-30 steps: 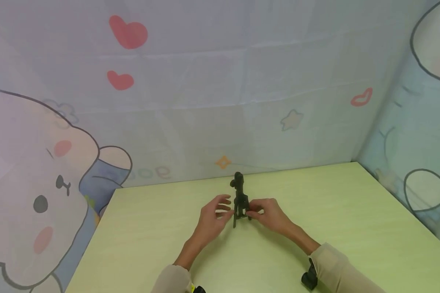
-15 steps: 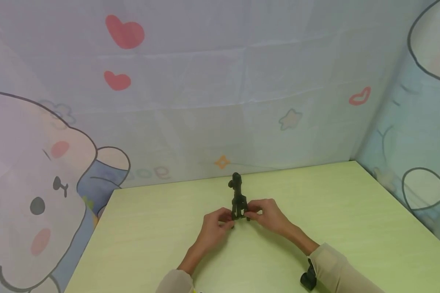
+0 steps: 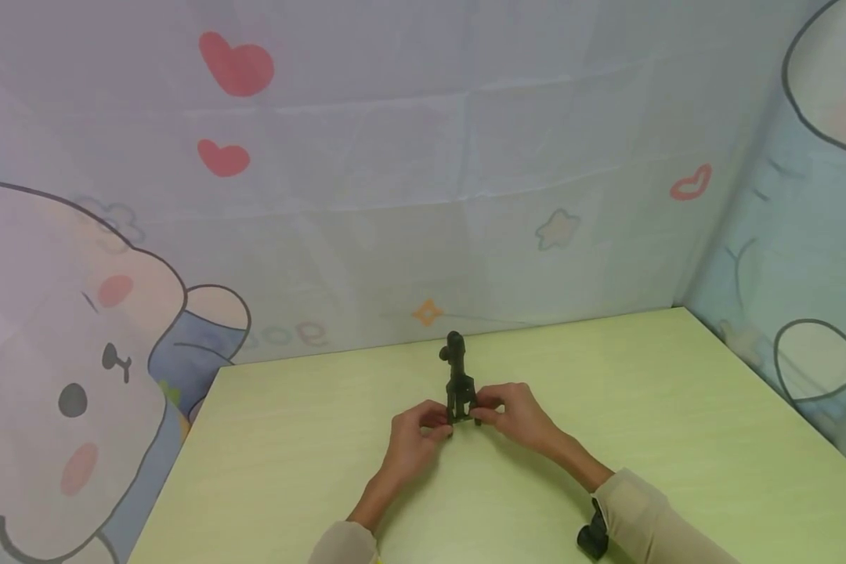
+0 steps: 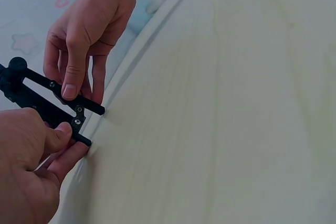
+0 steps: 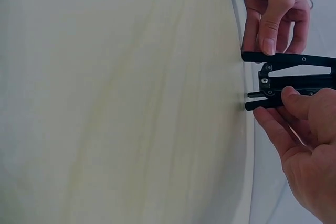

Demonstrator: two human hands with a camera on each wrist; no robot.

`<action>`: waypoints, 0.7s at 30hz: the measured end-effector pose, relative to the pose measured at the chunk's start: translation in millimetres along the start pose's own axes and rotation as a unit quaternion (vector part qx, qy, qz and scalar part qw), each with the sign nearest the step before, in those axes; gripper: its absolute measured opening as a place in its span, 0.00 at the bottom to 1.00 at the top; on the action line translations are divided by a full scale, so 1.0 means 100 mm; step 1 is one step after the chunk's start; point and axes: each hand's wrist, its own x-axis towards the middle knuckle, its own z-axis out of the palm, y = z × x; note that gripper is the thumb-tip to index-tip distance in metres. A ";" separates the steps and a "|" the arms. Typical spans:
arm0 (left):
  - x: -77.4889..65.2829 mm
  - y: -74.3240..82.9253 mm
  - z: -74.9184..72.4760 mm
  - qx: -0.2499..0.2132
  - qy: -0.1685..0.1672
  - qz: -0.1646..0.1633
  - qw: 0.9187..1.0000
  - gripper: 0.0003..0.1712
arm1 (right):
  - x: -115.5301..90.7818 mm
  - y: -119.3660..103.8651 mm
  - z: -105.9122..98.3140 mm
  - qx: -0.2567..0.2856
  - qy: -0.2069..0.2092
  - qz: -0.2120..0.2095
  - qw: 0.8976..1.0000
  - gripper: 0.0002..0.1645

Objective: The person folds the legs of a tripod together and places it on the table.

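A small black tripod (image 3: 458, 388) stands upright on the table, its jointed legs lowermost and a knobbed head on top. On its left side, my left hand (image 3: 412, 442) pinches one leg near the foot between thumb and fingers. My right hand (image 3: 522, 417) pinches another leg on the opposite side. The left wrist view shows the tripod's dark legs (image 4: 52, 109) joined by a small metal-pinned brace, with thumbs on two of them. In the right wrist view, a third leg end (image 5: 257, 95) shows between the two held legs (image 5: 286, 57).
The pale yellow-green table (image 3: 296, 470) runs back to a hanging cloth (image 3: 366, 258) printed with hearts and cartoon figures. A black device (image 3: 594, 539) sits at the right sleeve (image 3: 648, 509). More printed cloth (image 3: 804, 258) borders the table's right side.
My left hand has come down from beside the tripod, its spread fingers closing on the left leg near the foot. The right hand keeps its pinch in nearly the same place.
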 end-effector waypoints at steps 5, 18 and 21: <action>0.01 0.00 0.02 -0.009 0.007 -0.017 1.000 0.08 | 0.00 0.00 0.00 -0.006 0.005 -0.004 1.000 0.03; 0.06 -0.05 -0.04 -0.037 -0.034 -0.024 0.998 0.09 | 0.01 -0.01 0.03 -0.017 0.011 0.002 1.000 0.03; 0.06 -0.06 -0.02 -0.037 -0.034 -0.016 0.999 0.10 | 0.01 0.00 0.02 -0.018 0.012 -0.002 1.000 0.03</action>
